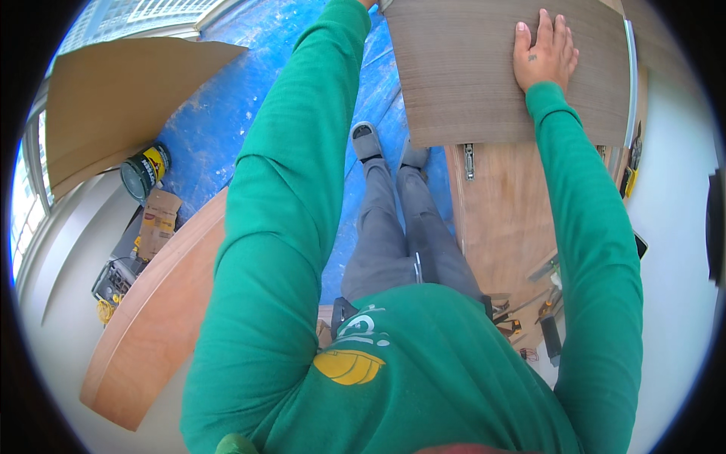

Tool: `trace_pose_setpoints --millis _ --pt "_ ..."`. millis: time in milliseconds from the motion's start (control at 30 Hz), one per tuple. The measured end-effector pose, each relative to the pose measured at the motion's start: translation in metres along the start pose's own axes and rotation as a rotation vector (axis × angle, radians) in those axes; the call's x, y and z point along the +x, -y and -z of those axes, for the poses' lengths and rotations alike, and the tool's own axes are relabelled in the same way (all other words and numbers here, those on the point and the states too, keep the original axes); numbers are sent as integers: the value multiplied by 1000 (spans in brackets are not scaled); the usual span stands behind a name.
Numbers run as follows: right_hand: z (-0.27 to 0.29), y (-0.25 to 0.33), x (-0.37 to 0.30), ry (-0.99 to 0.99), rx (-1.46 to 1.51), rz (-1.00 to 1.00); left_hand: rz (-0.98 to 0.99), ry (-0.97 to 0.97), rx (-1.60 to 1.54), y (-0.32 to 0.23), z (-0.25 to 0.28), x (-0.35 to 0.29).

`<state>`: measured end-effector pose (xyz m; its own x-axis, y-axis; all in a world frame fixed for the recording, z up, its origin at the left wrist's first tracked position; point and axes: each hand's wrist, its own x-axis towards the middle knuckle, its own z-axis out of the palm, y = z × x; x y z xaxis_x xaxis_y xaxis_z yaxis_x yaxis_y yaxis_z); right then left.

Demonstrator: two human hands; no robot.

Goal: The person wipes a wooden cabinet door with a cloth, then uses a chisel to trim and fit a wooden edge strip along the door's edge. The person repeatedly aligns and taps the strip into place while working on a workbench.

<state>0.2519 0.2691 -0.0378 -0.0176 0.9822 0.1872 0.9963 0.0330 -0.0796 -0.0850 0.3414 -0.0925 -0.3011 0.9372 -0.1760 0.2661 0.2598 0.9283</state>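
My right hand (547, 54) lies flat on a brown wood-grain panel (457, 79), fingers stretched out and slightly spread. Of my left hand (368, 3) only a sliver shows at the top edge, close to the panel's far left corner. Its fingers are out of the picture, so whether it touches the panel cannot be made out. A metal hinge (469, 162) sticks out under the panel's near edge, over a lighter plywood surface (501, 204). A second hinge (601, 151) is partly visible beside my right sleeve.
Blue sheeting (204, 113) covers the floor. On the left are a large brown sheet (121, 98), a paint can (145, 171), a cardboard box (159, 219) and a long plywood piece (155, 318). Several hand tools (548, 310) lie by my right side; yellow-handled pliers (630, 180) lie farther right.
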Motion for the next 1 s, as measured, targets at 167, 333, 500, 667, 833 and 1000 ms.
trace_pose_setpoints --millis 167,333,500,667,833,1000 --pt "29 24 2 62 -30 -5 -74 -67 -3 -11 5 -91" --pt "19 16 -2 21 -52 -8 113 69 -75 -12 5 -226" --pt "16 14 -1 18 -69 -17 206 177 7 -19 9 -315" --pt "14 14 1 33 -42 -18 226 192 22 -23 11 -330" --pt "3 6 6 -26 52 48 301 359 -71 -29 29 -368" --pt "13 8 3 -4 42 49 419 101 -249 -10 38 -405"
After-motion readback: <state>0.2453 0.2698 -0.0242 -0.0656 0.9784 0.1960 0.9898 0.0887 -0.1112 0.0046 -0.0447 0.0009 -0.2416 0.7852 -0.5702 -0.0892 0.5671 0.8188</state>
